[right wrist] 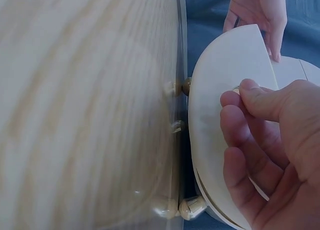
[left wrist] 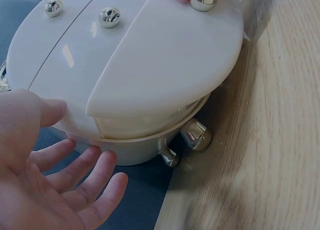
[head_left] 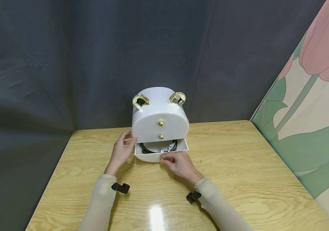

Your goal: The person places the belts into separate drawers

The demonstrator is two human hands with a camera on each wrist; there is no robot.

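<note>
A round white storage box (head_left: 160, 125) with gold ear-shaped loops stands on the table, its lowest drawer (head_left: 183, 145) pulled out. Inside that drawer lie a thin black loop (head_left: 144, 149) and a shiny silvery piece (head_left: 171, 147). My right hand (head_left: 179, 163) pinches the drawer's small round knob (head_left: 161, 159) between thumb and fingers. Against the box's left side rests my left hand (left wrist: 55, 175), its thumb on the front face and its loosely spread fingers by the side wall. Two gold knobs of the upper drawers, an upper knob (head_left: 160, 123) and a lower knob (head_left: 161, 136), are untouched.
The box stands near the back edge of the wooden table (head_left: 239, 166). Behind it hangs a dark curtain (head_left: 141, 41). To the right is a panel with a tulip print (head_left: 320, 96). Small gold feet (left wrist: 196, 135) carry the box.
</note>
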